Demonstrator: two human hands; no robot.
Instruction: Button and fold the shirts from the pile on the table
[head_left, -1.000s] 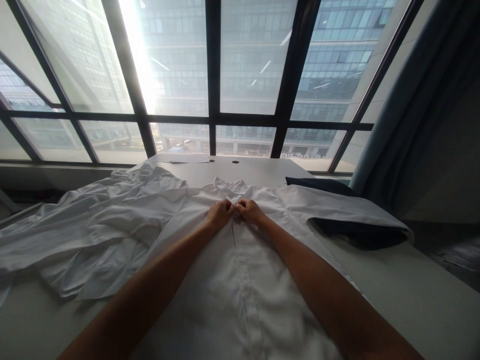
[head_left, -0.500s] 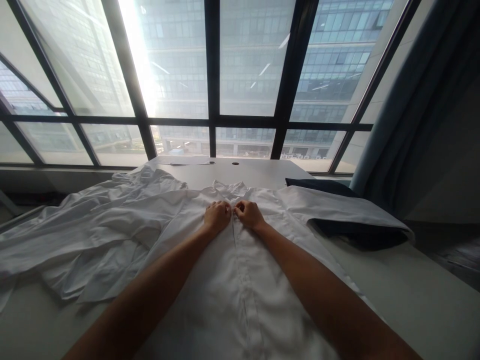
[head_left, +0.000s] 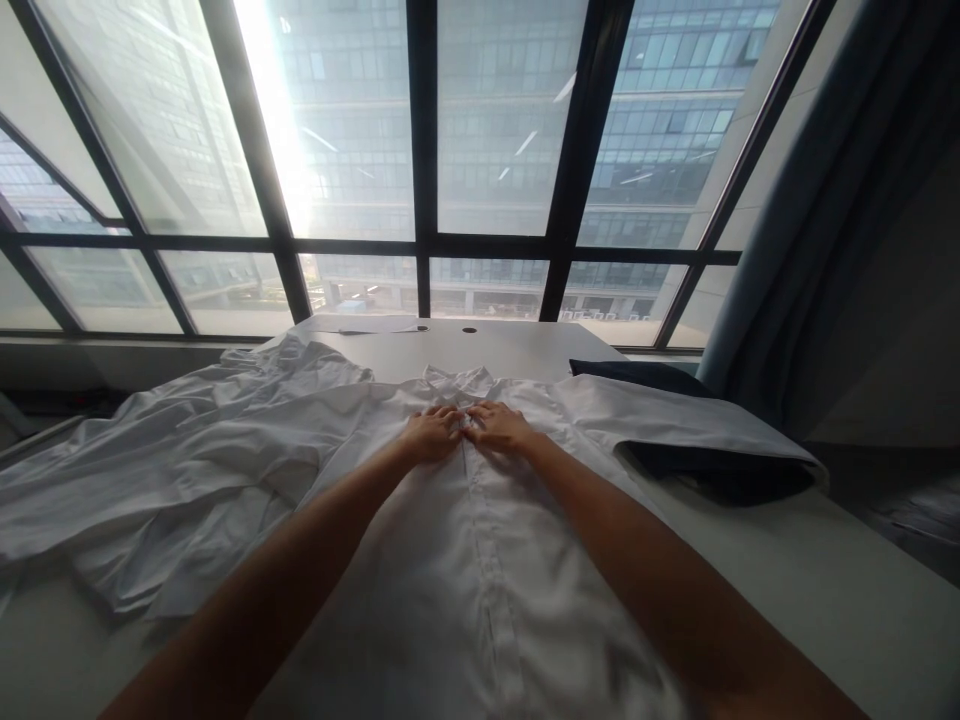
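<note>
Both grips lie flat and open-fingered, left hand (head_left: 429, 437) and right hand (head_left: 496, 427) touching across the placket of the white shirt (head_left: 480, 560), just below its collar (head_left: 459, 379); shirt's long axis runs from collar toward me on the surface (head_left: 825, 600).
</note>
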